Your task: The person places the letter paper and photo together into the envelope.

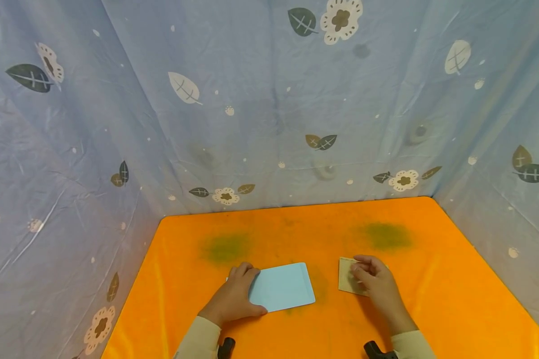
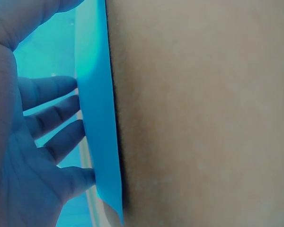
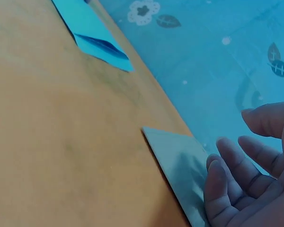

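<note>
A light blue paper envelope (image 1: 283, 288) lies on the orange table in the head view, a crease line near its right end. My left hand (image 1: 238, 295) spans its left end, fingers at the far edge and thumb at the near one. In the left wrist view, the fingertips meet the edge of the envelope (image 2: 97, 94). Toward the right, a thin tan square (image 1: 349, 276) that looks like card or folded paper lies flat, partly hidden by my right hand (image 1: 379, 284). That hand's fingers are loosely bent over it, and in the right wrist view the thumb stands apart.
The orange table (image 1: 296, 229) has greenish dark smudges near its far side. A blue-grey curtain (image 1: 269, 99) printed with leaves and flowers surrounds it at the back and both sides. Between the envelope and the tan square shows a strip of tabletop.
</note>
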Demonstrator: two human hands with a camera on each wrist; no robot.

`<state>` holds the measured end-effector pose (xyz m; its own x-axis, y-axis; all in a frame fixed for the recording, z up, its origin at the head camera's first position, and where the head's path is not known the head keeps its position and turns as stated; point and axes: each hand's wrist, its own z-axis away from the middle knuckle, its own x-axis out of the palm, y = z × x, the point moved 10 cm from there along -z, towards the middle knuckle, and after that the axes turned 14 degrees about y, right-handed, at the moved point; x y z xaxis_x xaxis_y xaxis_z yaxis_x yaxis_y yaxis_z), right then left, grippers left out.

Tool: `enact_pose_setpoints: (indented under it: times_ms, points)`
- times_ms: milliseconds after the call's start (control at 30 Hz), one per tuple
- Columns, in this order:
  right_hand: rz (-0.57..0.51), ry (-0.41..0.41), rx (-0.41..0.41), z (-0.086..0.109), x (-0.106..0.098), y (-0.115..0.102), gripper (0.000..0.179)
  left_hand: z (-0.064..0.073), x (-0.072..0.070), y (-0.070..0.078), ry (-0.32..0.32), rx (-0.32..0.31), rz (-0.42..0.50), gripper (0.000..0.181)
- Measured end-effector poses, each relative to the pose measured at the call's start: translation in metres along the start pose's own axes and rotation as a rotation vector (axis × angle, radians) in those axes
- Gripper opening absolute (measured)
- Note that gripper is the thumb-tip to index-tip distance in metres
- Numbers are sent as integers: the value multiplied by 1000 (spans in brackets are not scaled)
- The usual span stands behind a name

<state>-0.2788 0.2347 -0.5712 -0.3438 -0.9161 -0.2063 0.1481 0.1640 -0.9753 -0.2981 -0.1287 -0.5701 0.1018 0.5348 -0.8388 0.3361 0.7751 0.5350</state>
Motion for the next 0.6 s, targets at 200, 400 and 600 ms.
enact_pose_setpoints:
  times_ms: [200,400,600]
  points:
    - [10,25,-13,-3,-14,2,48,-1,0,2,9,0,-8,101]
    - [23,38,-2,-5,-24,5,48,0,0,0,2,-13,1,102]
    - [66,70,-13,-9,-36,5,48,-1,1,-2,1,-10,-1,102]
